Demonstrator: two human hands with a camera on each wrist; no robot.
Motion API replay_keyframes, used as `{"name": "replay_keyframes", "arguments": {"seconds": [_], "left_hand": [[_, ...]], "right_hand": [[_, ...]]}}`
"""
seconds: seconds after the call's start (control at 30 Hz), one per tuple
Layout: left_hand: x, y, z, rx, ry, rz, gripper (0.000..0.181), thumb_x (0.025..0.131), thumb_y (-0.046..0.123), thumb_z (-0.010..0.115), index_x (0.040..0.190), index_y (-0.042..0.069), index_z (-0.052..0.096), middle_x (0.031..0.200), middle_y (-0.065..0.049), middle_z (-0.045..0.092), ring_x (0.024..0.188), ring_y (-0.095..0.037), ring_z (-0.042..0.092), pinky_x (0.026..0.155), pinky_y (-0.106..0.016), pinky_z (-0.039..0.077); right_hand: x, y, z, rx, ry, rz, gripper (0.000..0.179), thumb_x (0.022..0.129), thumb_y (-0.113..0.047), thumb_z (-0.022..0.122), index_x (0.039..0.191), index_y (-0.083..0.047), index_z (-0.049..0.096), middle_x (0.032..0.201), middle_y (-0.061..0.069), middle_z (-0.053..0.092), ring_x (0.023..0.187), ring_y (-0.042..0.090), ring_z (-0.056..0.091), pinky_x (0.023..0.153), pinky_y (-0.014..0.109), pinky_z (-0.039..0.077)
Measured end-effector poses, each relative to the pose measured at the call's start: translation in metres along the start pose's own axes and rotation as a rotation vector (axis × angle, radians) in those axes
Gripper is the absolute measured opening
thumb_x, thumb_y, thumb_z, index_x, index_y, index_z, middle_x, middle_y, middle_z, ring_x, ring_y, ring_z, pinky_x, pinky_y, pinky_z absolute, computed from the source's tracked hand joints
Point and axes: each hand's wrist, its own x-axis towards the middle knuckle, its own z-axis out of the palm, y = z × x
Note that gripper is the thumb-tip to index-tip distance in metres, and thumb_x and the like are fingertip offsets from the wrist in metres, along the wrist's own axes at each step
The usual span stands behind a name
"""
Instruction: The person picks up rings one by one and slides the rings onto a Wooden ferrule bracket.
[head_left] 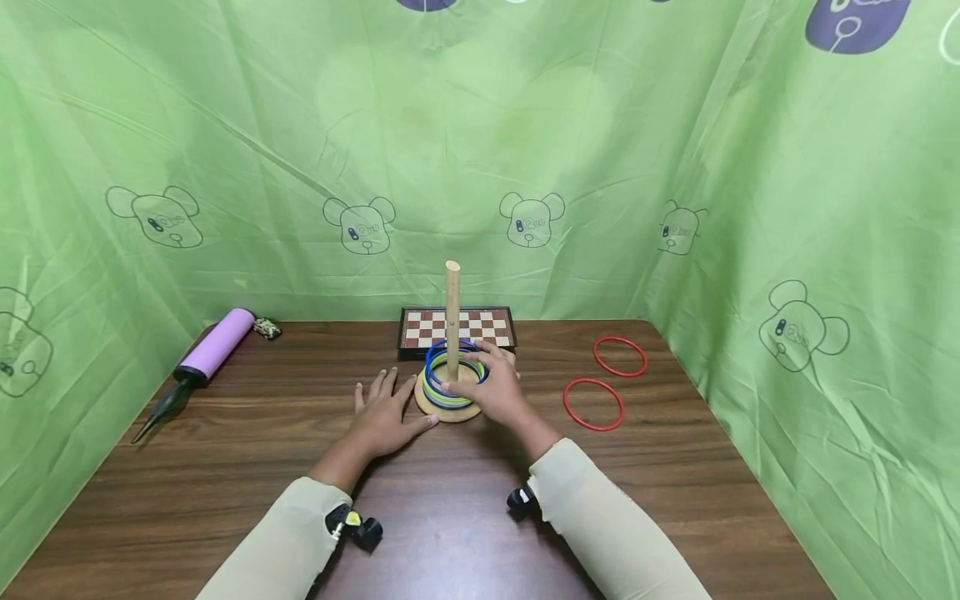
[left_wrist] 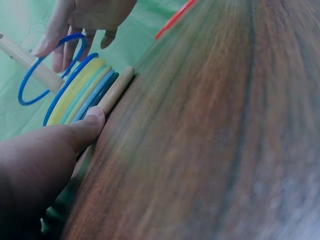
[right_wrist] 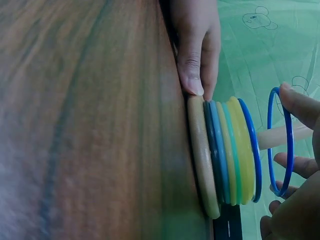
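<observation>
A wooden peg (head_left: 453, 300) rises from a round wooden base (right_wrist: 200, 150) on the table. Stacked round its foot are several rings: dark blue, light blue, green, yellow (right_wrist: 244, 150) and, topmost, blue. My right hand (head_left: 497, 390) holds another blue ring (right_wrist: 289, 150) between thumb and fingers. That ring encircles the peg, tilted a little, with a gap between it and the stack in both wrist views. My left hand (head_left: 382, 421) lies on the table with fingers spread, its thumb touching the base's edge.
Two red rings (head_left: 597, 428) lie on the table to the right. Behind the peg is a checkered game board (head_left: 420, 329). A purple hand pump (head_left: 219, 342) and a small patterned item (head_left: 267, 327) lie at the far left. Green curtain (head_left: 450, 125) surrounds the table.
</observation>
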Motion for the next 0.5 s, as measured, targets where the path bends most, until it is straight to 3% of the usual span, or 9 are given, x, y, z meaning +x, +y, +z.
{"name": "replay_keyframes", "arguments": {"seconds": [0.5], "left_hand": [[-0.0005, 0.0000, 0.0001, 0.001, 0.001, 0.002, 0.100, 0.096, 0.081, 0.061, 0.172, 0.021, 0.037, 0.179, -0.028, 0.025, 0.168, -0.052, 0.017, 0.128, -0.084, 0.003]], "right_hand": [[-0.0003, 0.0014, 0.0104, -0.093, -0.004, 0.027, 0.077, 0.079, -0.043, 0.099, 0.142, -0.007, 0.072, 0.171, 0.013, 0.048, 0.157, 0.039, 0.032, 0.121, 0.072, 0.029]]}}
